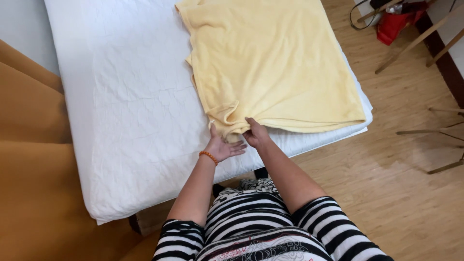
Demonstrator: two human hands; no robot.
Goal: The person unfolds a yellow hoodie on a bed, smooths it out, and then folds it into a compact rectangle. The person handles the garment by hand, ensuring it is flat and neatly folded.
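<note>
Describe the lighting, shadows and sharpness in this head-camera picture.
Head view: soft, even indoor light, no harsh glare; the white mattress is bright, yet its creases still read. Faint shadows lie under the yellow blanket edge and the wooden chair legs. Both the left hand and the right hand look sharp, without motion blur; straight edges bend slightly toward the corners.

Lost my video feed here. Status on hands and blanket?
Left hand open, palm up under yellow blanket corner. Right hand pinching that corner. Blanket folded on white mattress. Nothing in the way.

Red bag (394, 24) top right, on floor.
</note>
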